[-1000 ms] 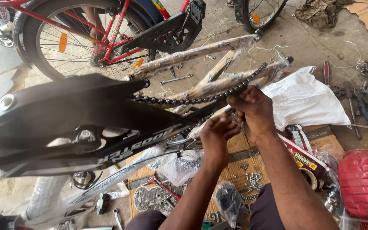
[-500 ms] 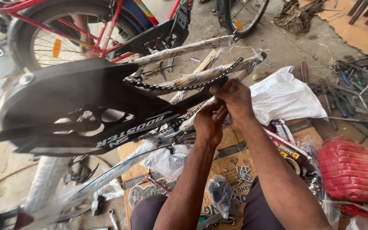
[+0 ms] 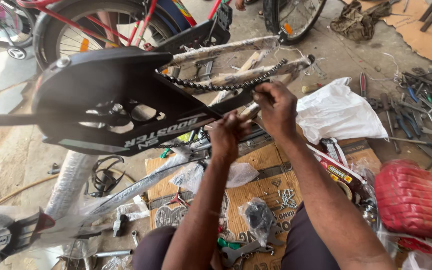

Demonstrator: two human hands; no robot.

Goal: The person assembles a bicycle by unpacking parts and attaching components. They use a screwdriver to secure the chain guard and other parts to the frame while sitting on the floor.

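Note:
An upside-down bicycle frame fills the left and middle, with a black chain guard [image 3: 111, 95] over the crank. A black chain [image 3: 216, 85] runs from the guard to the wrapped rear stays [image 3: 246, 74]. My right hand [image 3: 276, 107] pinches the chain at its right end. My left hand [image 3: 228, 135] is closed on the lower end of the guard and the chain below it, just left of the right hand. What the left fingers pinch is hidden.
A white plastic bag [image 3: 338, 112] lies right of my hands. Several pliers and wrenches [image 3: 411, 107] lie at the far right. A red ribbed pack [image 3: 416, 197] is at the lower right. Cardboard [image 3: 271, 180] with small bags of screws lies under my arms. Bicycle wheels [image 3: 101, 30] stand behind.
The view has shifted so the frame sits further left and higher. Both hands stayed on the chain at the guard's end, the right hand now pinching the upper run.

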